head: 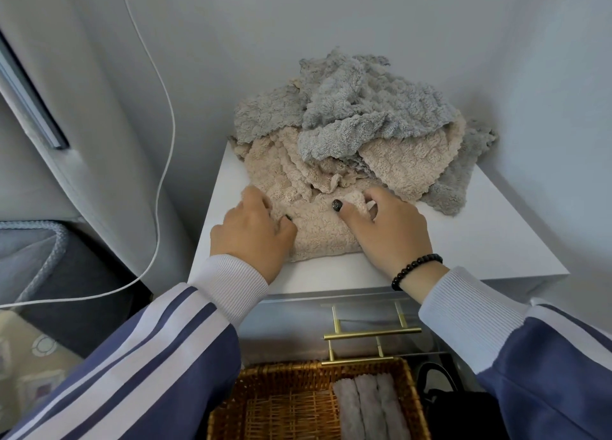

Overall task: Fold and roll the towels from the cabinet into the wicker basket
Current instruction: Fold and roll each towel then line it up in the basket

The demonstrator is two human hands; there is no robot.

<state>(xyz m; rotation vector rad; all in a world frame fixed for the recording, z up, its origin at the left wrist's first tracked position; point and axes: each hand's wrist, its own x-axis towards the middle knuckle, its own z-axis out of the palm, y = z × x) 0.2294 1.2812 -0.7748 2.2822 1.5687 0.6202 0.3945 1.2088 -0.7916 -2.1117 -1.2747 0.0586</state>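
On the near edge of the white cabinet top [463, 241], right in front of the heap: a beige towel [324, 231], already folded into a thick pad, probably being readied for rolling. Gripped from both sides. Left hand [255, 234] curled over the left edge, fingertips dug into the pile; right hand [387, 231] clamped on the right edge, thumb on top and fingers hooked under a fold, likely to keep the layers from springing apart while the roll gets started. Held close to the front edge, seemingly so the finished roll can drop straight down into the wicker basket [288, 373] just below.

Behind the beige towel, touching it: a loose heap of unfolded towels [364, 125], grey-blue ones thrown over more beige ones, pushed back toward the wall corner, apparently to leave working room in front. One grey corner trailing toward the right side of the top.

Below, in the basket: three pale rolled towels [367, 410] packed side by side against the right wall, leaving the left part free for more. Judged roughly a third of the way through, with several towels waiting.

Between cabinet and basket: brass bar handles [371, 332] on the cabinet front. Far left: a white cable [165, 174] hanging beside a grey curtain [109, 125]. On the right wrist: a dark bead bracelet [415, 269].
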